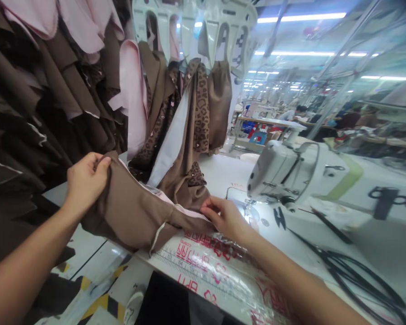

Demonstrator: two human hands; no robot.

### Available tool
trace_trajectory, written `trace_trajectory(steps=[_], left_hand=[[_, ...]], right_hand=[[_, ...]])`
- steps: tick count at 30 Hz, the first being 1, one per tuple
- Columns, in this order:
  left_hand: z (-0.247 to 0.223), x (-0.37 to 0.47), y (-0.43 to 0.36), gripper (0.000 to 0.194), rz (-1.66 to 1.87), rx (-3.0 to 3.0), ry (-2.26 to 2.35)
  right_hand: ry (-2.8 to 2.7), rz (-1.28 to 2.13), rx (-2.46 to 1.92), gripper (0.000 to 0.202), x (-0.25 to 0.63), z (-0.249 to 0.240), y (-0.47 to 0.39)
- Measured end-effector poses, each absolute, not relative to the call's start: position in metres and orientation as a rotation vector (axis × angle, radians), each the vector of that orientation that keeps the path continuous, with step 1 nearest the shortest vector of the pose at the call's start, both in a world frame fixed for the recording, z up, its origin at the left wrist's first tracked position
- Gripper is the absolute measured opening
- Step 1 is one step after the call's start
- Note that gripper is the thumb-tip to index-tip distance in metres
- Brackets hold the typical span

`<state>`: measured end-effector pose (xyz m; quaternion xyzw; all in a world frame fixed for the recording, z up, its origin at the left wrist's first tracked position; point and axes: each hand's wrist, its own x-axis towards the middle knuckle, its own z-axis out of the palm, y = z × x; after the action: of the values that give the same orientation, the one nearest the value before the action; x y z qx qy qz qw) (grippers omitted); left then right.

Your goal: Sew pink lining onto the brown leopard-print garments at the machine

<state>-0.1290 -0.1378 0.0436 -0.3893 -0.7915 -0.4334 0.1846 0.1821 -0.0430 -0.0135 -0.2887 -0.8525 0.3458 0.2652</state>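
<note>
My left hand (88,178) pinches the upper left corner of a brown cloth piece (131,210), raised over the table's left edge. The fingers of my right hand (225,216) are pressed together on the right end of that cloth, close to the sewing machine (274,174). A pale strip runs along the cloth's upper edge between the hands, and a loose white strip (158,237) hangs at its lower edge. Behind it, brown and leopard-print pieces (200,106) hang from a white plastic rack (192,27) and reach down to the table.
Many brown and pink pieces (54,76) hang at the left. The table edge bears a ruler (189,266) and plastic film with red print. Black tweezers (331,225) and black cable (362,275) lie at the right. A person (292,113) sits in the far background.
</note>
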Motion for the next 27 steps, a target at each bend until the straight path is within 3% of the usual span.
trace_trajectory(steps=[7, 11, 14, 18, 22, 25, 27], left_hand=[[0.038, -0.1, -0.139, 0.018, -0.94, -1.308, -2.008], [0.015, -0.02, -0.157, 0.011, -0.836, -2.023, -1.459], [-0.008, 0.023, -0.163, 0.007, -0.587, -2.23, -1.413], [-0.024, 0.021, -0.157, 0.021, -0.571, -2.171, -1.421], [-0.01, -0.019, -0.154, 0.012, -0.884, -2.181, -1.674], [0.011, -0.045, -0.153, 0.032, -0.948, -2.182, -2.172], [0.022, -0.055, -0.152, 0.032, -0.985, -2.242, -2.473]], right_hand=[[-2.356, 1.097, -0.673, 0.009, 0.177, -0.008, -0.049], [-2.222, 1.358, -0.824, 0.018, 0.175, -0.013, -0.049], [-2.029, 1.592, -0.911, 0.032, 0.174, -0.016, -0.05], [-1.664, 1.758, -0.983, 0.036, 0.172, -0.018, -0.045], [-1.22, 1.712, -1.009, 0.025, 0.174, -0.013, -0.031], [-1.015, 1.676, -0.993, 0.014, 0.176, -0.008, -0.026], [-0.967, 1.694, -0.98, 0.017, 0.177, -0.005, -0.027]])
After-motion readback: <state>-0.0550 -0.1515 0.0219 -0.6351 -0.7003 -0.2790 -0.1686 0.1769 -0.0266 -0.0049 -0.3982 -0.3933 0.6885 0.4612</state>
